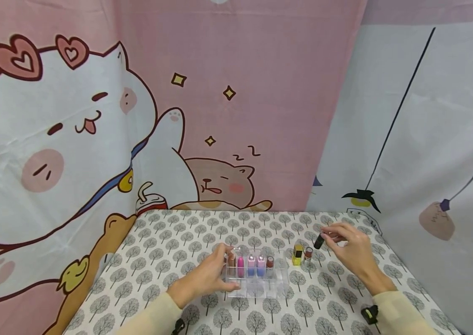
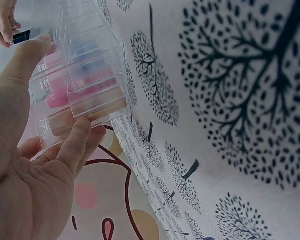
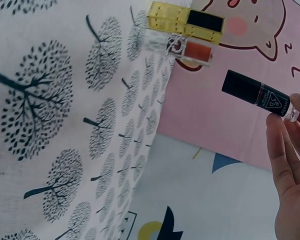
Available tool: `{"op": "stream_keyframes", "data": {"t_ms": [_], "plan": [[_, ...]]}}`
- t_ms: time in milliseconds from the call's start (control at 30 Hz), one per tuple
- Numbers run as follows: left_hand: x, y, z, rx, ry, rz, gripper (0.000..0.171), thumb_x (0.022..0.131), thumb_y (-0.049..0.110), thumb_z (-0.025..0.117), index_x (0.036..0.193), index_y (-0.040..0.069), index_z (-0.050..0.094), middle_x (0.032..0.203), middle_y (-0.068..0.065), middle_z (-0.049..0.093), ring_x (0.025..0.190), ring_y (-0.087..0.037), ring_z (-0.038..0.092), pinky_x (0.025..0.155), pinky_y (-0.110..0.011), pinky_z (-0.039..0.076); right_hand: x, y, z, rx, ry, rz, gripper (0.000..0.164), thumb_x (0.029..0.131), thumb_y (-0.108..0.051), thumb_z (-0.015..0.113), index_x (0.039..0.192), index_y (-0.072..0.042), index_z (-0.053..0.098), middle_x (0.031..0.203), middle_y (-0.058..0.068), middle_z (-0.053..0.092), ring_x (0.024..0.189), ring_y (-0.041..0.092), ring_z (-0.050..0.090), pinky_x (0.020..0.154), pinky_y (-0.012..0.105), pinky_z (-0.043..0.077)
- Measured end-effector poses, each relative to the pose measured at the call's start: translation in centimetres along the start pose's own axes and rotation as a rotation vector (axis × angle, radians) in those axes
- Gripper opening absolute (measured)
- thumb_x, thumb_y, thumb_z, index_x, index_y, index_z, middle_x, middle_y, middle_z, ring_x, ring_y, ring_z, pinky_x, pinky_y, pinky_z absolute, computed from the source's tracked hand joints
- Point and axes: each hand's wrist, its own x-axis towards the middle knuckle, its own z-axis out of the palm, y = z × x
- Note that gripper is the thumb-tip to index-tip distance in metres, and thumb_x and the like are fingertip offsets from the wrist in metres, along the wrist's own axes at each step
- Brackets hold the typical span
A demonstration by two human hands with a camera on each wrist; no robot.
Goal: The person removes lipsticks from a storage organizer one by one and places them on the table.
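At the left end of a clear lipstick organizer [image 1: 255, 292], my left hand [image 1: 204, 274] grips its side, thumb at the front and fingers at the back. In its compartments stand a brown tube [image 2: 87, 111], a bright pink tube [image 1: 240, 267], two pink-and-blue tubes and a dark red-brown one [image 1: 270, 262]. My right hand [image 1: 351, 250] pinches a black lipstick tube [image 3: 255, 93] by its clear end, tilted above the cloth. Nearest to it on the table, a clear tube with a red-brown top [image 1: 308, 254] stands beside a yellow lipstick with a black panel [image 1: 297, 255].
A white cloth with grey tree prints [image 1: 161, 298] covers the table. Behind it hangs a pink curtain [image 1: 278, 116] with cartoon animals, and a pale curtain [image 1: 442, 116] hangs on the right. A small black item [image 1: 369, 314] is at the right wrist.
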Motion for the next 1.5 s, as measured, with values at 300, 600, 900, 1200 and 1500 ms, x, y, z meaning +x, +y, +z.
{"op": "stream_keyframes", "data": {"t_ms": [300,600,900,1200,1500], "plan": [[0.1,0.2,-0.1,0.0,-0.002,0.003,0.097,0.087,0.046,0.104,0.156,0.013,0.044,0.144,-0.01,0.065,0.109,-0.018,0.069,0.093,-0.025,0.067,-0.9,1.2,0.2,-0.002,-0.047,0.048,0.031,0.084,0.007,0.098,0.11,-0.006,0.089,0.107,0.008,0.085,0.079,0.006,0.079,0.072,0.006,0.062],[0.1,0.1,-0.1,0.001,-0.002,0.0,0.094,0.087,0.044,0.105,0.153,0.015,0.045,0.148,-0.011,0.065,0.111,-0.019,0.07,0.096,-0.027,0.068,-2.5,1.7,0.7,0.0,-0.143,0.09,0.028,0.085,0.004,0.099,0.108,-0.007,0.088,0.106,0.008,0.085,0.08,0.018,0.083,0.068,0.022,0.07],[0.1,0.1,-0.1,0.009,-0.003,-0.005,0.095,0.087,0.045,0.104,0.154,0.015,0.044,0.147,-0.01,0.064,0.107,-0.016,0.068,0.093,-0.025,0.067,-3.3,2.2,1.6,-0.01,-0.176,0.107,0.028,0.085,0.003,0.1,0.109,-0.008,0.089,0.107,0.005,0.084,0.08,0.013,0.082,0.067,0.032,0.073],[0.2,0.1,-0.1,0.005,-0.005,0.0,0.091,0.088,0.043,0.104,0.151,0.014,0.045,0.153,-0.012,0.063,0.103,-0.016,0.067,0.09,-0.024,0.065,-3.6,2.2,2.2,-0.003,-0.217,0.151,0.026,0.087,0.003,0.099,0.109,-0.006,0.088,0.108,0.007,0.085,0.08,0.016,0.082,0.067,0.029,0.073],[0.3,0.0,0.0,0.005,-0.007,0.004,0.095,0.088,0.04,0.105,0.154,0.01,0.043,0.139,-0.012,0.066,0.1,-0.021,0.068,0.083,-0.022,0.063,-4.0,2.4,2.5,0.002,-0.23,0.152,0.025,0.089,0.002,0.098,0.11,-0.006,0.088,0.107,0.006,0.084,0.079,0.013,0.081,0.065,0.027,0.071]]}}
